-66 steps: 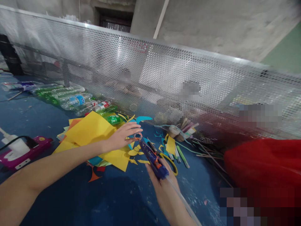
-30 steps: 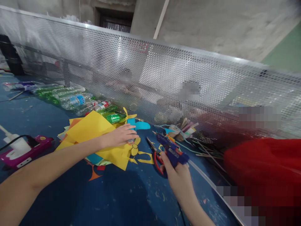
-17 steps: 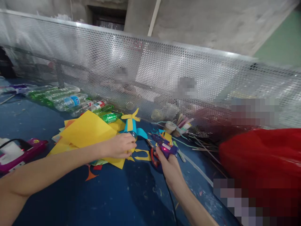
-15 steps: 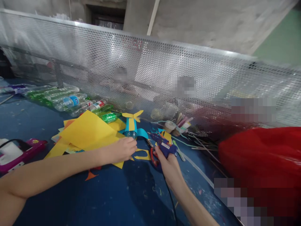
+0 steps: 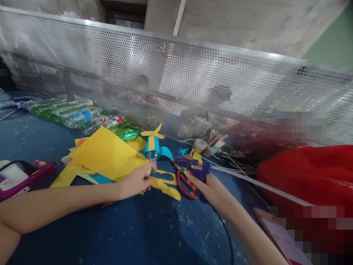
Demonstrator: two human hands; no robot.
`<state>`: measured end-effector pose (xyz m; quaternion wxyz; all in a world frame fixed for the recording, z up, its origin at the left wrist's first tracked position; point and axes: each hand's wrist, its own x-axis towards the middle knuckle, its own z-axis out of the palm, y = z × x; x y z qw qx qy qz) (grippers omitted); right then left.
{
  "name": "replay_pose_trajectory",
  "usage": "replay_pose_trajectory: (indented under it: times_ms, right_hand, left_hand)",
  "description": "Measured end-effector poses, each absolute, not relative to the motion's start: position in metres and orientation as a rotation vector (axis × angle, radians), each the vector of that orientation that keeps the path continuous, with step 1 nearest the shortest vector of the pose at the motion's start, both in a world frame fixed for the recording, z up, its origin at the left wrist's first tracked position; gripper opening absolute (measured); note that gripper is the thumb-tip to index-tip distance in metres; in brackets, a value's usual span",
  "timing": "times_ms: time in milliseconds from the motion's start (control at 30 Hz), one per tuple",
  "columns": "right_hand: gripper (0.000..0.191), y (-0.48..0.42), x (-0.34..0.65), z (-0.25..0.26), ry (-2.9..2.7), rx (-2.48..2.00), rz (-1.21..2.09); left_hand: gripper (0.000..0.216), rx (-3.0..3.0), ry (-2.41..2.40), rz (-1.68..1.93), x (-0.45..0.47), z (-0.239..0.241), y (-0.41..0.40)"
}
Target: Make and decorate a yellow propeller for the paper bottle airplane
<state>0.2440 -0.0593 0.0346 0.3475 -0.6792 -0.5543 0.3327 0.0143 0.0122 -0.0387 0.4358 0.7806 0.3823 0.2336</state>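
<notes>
Gluing seems the step, the right hand gripping a hot-glue gun, the left hand (hold unclear) beside a paper-wrapped bottle; steady aim seems needed next.

A blue hot glue gun was gripped in the right hand, nozzle pointing left, with a long translucent stick running out of its back. A clear plastic bottle, wrapped in blue paper with a yellow stripe, had yellow propeller-like strips at its far end and a curved blue flap on its right; its bare near end was at the left hand's fingertips, contact unclear.
</notes>
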Motion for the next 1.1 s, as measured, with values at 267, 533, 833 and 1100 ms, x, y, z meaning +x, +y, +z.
replay_pose_trajectory:
  times_ms: [267, 533, 833, 1100]
  right_hand:
    - [0.028, -0.08, 0.235, 0.05, -1.843, -1.937, 1.083]
    - [0.028, -0.077, 0.23, 0.037, -1.98, -1.964, 1.066]
    - [0.03, -0.077, 0.231, 0.035, -2.064, -1.998, 0.976]
    - [0.025, -0.077, 0.227, 0.03, -1.993, -2.006, 0.906]
  left_hand:
    - [0.029, 2.203, 1.023, 0.614, 0.002, -0.043, 0.015]
    - [0.034, 2.36, 0.998, 0.515, 0.004, -0.044, 0.012]
    - [0.025, 2.581, 0.893, 0.518, 0.002, -0.044, 0.003]
    - [0.025, 2.545, 0.923, 0.54, 0.002, -0.045, 0.004]
